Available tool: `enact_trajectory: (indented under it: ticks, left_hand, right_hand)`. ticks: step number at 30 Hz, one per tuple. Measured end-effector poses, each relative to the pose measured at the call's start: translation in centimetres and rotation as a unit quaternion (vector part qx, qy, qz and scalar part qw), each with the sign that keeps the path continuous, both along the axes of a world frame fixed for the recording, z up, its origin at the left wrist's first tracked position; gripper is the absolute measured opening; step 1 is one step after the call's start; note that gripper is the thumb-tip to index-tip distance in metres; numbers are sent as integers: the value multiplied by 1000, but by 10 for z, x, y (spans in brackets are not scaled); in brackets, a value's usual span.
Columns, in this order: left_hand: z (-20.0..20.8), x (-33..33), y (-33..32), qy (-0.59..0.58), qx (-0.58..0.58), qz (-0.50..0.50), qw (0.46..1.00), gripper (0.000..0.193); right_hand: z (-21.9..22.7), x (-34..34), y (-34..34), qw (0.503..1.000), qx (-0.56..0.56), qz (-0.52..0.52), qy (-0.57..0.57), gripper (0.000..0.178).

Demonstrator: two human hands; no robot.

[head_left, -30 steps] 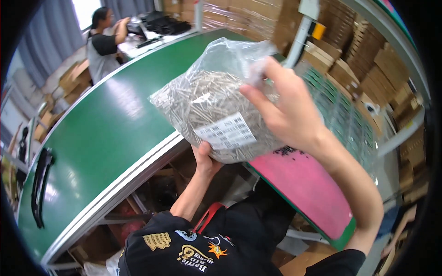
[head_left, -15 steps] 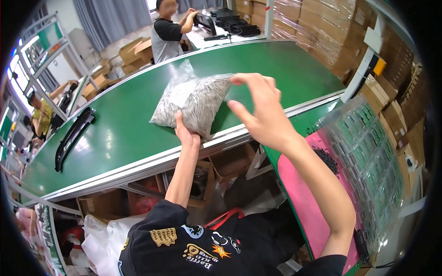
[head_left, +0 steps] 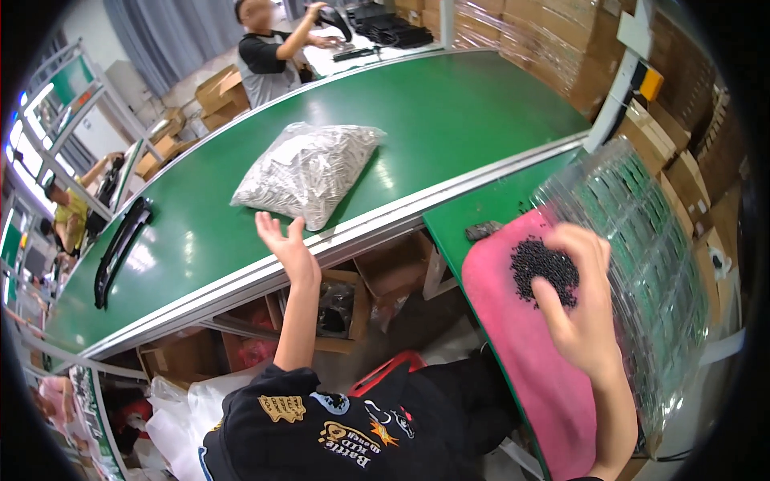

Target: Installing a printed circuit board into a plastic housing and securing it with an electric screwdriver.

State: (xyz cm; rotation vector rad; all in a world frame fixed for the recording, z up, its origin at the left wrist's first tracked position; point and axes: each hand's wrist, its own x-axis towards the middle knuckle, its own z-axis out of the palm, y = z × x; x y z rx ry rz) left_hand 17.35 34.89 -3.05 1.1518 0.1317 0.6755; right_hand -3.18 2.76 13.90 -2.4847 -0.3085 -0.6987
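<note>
A clear plastic bag (head_left: 309, 168) full of small whitish-grey sticks lies on the green belt table. My left hand (head_left: 287, 250) is open just off the bag's near corner, palm up and fingers spread, holding nothing. Over to the right, my right hand (head_left: 579, 293) hovers at a pile of tiny black parts (head_left: 533, 264). Its thumb and fingers curve apart with nothing visible between them, and it hides part of the pile. Beneath the pile is a pink mat (head_left: 513, 345) on a green side table.
A long curved black part (head_left: 120, 252) rests on the belt table (head_left: 433, 112) at the left. Clear plastic trays (head_left: 642, 256) stand right of the mat, and a small dark grey packet (head_left: 483, 231) lies by its far edge. Across the belt, a person (head_left: 273, 60) handles a black part.
My left hand has let go of the bag, which now lies flat on the belt. My right hand has moved from beside the bag down right to the black parts. My view has shifted.
</note>
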Motion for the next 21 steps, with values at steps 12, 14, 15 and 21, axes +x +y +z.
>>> enact_trajectory:
  ticks: [12, 14, 15, 21]
  left_hand:
    - [11, -37, -132, -233, 362, 12, 902, 62]
    - [13, -35, -148, -295, 394, 8, 870, 58]
    - [11, -37, -151, -308, 369, -35, 876, 56]
    - [22, -112, -256, -415, 142, -307, 845, 40]
  right_hand:
    - [-7, -297, -35, 874, 32, -481, 66, 43]
    - [-11, -344, -25, 815, 50, -578, 11, 37]
    - [-13, -380, -15, 776, 30, -630, 21, 37]
    - [-75, -574, 89, 446, -47, -888, 103, 44]
